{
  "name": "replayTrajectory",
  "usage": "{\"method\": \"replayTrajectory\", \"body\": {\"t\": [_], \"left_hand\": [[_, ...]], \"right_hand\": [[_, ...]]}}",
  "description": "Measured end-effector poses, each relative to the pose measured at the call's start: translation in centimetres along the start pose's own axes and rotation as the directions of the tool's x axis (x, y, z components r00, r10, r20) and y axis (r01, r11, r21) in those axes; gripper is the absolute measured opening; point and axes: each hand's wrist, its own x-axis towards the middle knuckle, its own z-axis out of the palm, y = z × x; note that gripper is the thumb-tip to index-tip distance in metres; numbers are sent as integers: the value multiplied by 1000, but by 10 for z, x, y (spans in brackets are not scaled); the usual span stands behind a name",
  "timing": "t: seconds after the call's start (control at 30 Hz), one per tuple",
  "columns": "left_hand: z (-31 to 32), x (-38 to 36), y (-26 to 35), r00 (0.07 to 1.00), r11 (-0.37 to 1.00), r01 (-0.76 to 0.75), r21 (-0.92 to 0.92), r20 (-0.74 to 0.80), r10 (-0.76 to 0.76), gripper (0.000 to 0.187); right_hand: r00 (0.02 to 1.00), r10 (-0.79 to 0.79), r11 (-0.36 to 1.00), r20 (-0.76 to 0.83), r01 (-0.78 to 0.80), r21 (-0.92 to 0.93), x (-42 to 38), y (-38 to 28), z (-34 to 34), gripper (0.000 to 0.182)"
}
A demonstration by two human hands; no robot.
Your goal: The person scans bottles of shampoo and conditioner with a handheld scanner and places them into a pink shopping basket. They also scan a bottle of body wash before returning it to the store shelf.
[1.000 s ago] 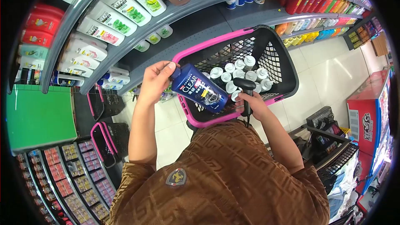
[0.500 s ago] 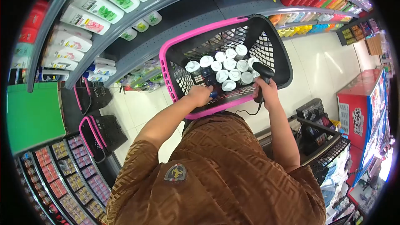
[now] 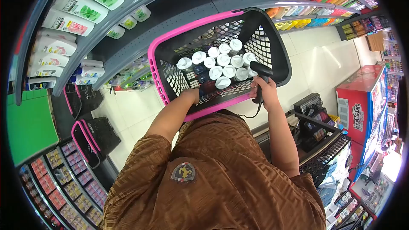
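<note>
In front of my body stands a black shopping basket [image 3: 279, 57] with a pink rim, tilted in view. Several bottles with white pump tops [image 3: 223, 59] stand upright inside, beside darker bottles [image 3: 201, 69] at the left. My left hand [image 3: 191, 96] reaches over the near rim into the basket, close to a dark blue item [image 3: 201, 94]. Its fingers are mostly hidden, so its grip cannot be made out. On the right, my right hand [image 3: 266, 87] wraps around the handle of a black barcode scanner [image 3: 260, 69], whose head points at the bottles. A cord hangs below it.
Shelves with white shampoo bottles [image 3: 81, 6] rise at the left and back. More pink-and-black baskets [image 3: 100, 138] sit on the floor at the left. A black rack [image 3: 317, 134] and a red freezer [image 3: 355, 98] stand at the right. Pale floor tiles [image 3: 315, 53] show behind.
My left hand has sunk deeper into the basket, and its fingers and the blue item are less visible. The whole scene has shifted slightly left in view. My right hand still holds the scanner.
</note>
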Motion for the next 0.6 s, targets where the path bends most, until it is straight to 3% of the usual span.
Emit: {"method": "replayTrajectory", "body": {"t": [0.07,0.17,0.27,0.37,0.4,0.53,0.6], "left_hand": [[-15,-29,18,990,995,80,61,-119,-73,61],[-21,-13,36,966,993,-90,75,-237,105,53],[-48,-32,78,938,987,-155,-47,-321,132,54],[-38,3,100,893,964,-244,-103,-412,182,48],[-41,15,105,924,962,-236,-136,-339,178,47],[-22,48,103,917,930,-271,-247,-359,172,44],[-17,48,91,917,935,-313,-167,-310,252,41]], "right_hand": [[1000,-8,1000,-13,8,15,-3,1,1,25],[1000,-4,999,-7,4,32,-3,0,-1,22],[1000,3,1000,-2,-3,22,-1,1,-2,20],[999,-15,999,38,13,49,3,5,-6,19],[1000,7,999,21,-8,48,2,3,-5,19],[1000,27,1000,-6,-26,11,2,-1,-2,19],[999,45,999,-16,-45,-1,2,-2,-1,19]]}}
